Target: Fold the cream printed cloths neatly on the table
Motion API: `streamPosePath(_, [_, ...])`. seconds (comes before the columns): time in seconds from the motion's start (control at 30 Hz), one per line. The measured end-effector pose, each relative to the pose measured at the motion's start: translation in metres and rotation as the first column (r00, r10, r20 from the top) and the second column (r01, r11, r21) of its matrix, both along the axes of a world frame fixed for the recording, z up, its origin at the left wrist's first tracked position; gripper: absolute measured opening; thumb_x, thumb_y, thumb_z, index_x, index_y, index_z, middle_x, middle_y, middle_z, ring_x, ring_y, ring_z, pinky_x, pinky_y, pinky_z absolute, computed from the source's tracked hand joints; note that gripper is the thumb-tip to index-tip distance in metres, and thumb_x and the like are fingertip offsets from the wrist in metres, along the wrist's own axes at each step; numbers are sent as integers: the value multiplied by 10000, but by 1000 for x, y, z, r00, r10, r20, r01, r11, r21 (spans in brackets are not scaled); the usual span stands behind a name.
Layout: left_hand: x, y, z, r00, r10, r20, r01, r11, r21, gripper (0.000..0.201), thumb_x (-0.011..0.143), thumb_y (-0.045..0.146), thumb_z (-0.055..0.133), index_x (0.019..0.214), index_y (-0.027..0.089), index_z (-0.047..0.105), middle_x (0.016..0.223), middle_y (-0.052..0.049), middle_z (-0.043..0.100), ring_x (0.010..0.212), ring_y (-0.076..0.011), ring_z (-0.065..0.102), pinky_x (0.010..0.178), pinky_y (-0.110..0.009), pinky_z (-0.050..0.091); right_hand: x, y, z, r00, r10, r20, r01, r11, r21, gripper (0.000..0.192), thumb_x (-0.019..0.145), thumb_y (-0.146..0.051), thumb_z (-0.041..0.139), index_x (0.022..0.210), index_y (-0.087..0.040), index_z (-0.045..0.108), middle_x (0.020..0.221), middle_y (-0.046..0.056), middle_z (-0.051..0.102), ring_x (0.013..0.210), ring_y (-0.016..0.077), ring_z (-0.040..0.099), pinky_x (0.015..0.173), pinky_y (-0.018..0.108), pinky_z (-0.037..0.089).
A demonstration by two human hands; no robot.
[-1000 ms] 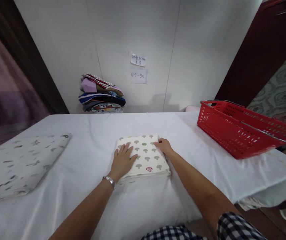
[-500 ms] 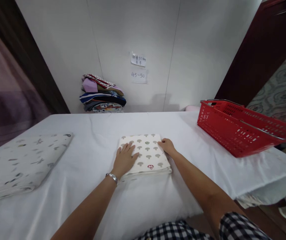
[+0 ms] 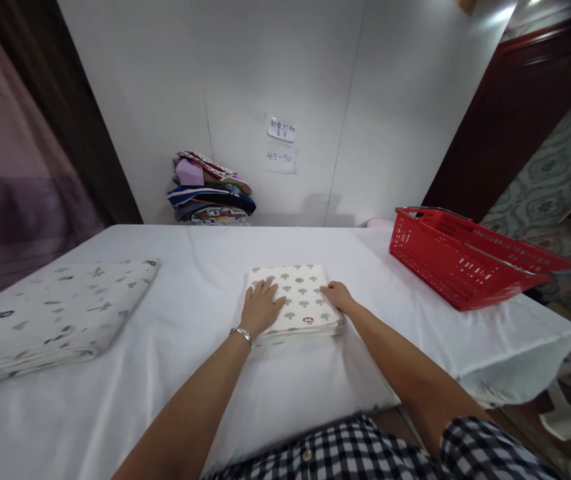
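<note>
Your folded cloth (image 3: 296, 301), cream with a mushroom print, lies flat on the worktop (image 3: 315, 393) about midway along its width, closer to your near edge than to the far one. Your left hand (image 3: 261, 309) rests palm down on the cloth's left half, fingers spread and flat, gripping nothing; a metal bracelet (image 3: 242, 333) sits on that wrist. Your right hand (image 3: 338, 296) touches the cloth's right edge, fingers loosely curled against it, not closed around anything. The two hands are apart, one on each side of the cloth.

Toward the left edge of the worktop lies a larger folded sheet (image 3: 52, 317), pale with small dark marks, well apart from the cloth. At the far right corner a red basket (image 3: 458, 263) stands, tilted, with wire handles down on its rim. Beyond the far edge, against the wall, a pile of clothes (image 3: 211, 197) is stacked, and two paper notes (image 3: 281, 143) are stuck on the wall just right of it
</note>
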State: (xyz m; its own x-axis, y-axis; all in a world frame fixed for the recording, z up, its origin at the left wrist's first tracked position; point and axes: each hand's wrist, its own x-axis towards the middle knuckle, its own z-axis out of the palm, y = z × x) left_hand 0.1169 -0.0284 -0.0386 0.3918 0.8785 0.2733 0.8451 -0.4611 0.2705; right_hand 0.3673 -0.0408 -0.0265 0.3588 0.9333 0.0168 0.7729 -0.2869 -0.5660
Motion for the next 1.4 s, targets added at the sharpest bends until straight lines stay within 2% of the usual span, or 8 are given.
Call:
streamPosePath(0.17, [0, 0, -2, 999, -8, 40, 7, 1000, 23, 443, 898, 466, 369, 1256, 247, 510, 1489, -40, 349, 1362, -277, 291, 1099, -525, 221, -4, -6, 1, 1000, -4, 22, 3, 1000, 29, 230, 778, -345, 559, 621, -178, 582, 684, 42, 625, 668, 163, 535, 574, 248, 301])
streamPosePath(0.43, [-1, -2, 3, 999, -15, 37, 16, 1000, -18, 459, 896, 481, 361, 1249, 235, 519, 1500, -45, 327, 1371, -275, 268, 1105, -517, 208, -5, -26, -4, 998, 9, -67, -4, 998, 70, 292, 748, -368, 550, 528, -197, 465, 525, -33, 464, 550, 124, 447, 525, 233, 292])
streamPosePath(0.6, [-2, 0, 5, 999, -9, 31, 11, 997, -83, 474, 901, 488, 341, 1270, 241, 507, 1502, -49, 322, 1384, -261, 249, 1117, -497, 183, -7, -28, -10, 995, -18, -94, 29, 993, 114, 271, 754, -353, 522, 539, -192, 482, 552, -20, 496, 578, 128, 457, 548, 237, 300])
streamPosePath(0.73, [-2, 5, 12, 999, 14, 31, -9, 985, -172, 464, 884, 509, 368, 1269, 292, 506, 1509, -30, 308, 1402, -245, 216, 1128, -479, 154, -8, -29, -10, 994, -15, -107, 30, 990, 140, 261, 748, -352, 530, 548, -186, 514, 569, -12, 523, 606, 133, 476, 569, 235, 306])
streamPosePath(0.87, [-7, -6, 20, 999, 40, 30, -30, 960, -277, 494, 895, 528, 316, 1276, 276, 504, 1471, -53, 380, 1389, -236, 258, 1120, -454, 186, -7, -30, -11, 992, -3, -124, 23, 987, 157, 268, 755, -368, 537, 563, -181, 532, 593, -9, 541, 606, 128, 483, 564, 232, 303])
streamPosePath(1.1, [-15, -50, 13, 1000, 14, -25, -17, 994, -110, 498, 908, 534, 293, 1277, 267, 494, 1484, -46, 358, 1384, -239, 260, 1108, -482, 207, -2, -24, -17, 984, 24, -175, 2, 990, 143, 274, 749, -429, 554, 632, -182, 579, 636, 0, 579, 600, 129, 493, 547, 229, 307])
streamPosePath(1.4, [-7, -52, 19, 994, 53, -98, -62, 994, -89, 452, 912, 458, 347, 1289, 258, 493, 1465, -41, 390, 1366, -236, 300, 1104, -469, 239, 0, -26, -20, 979, 69, -194, -37, 986, 164, 251, 751, -403, 515, 656, -186, 596, 694, 19, 602, 658, 147, 510, 585, 234, 319])
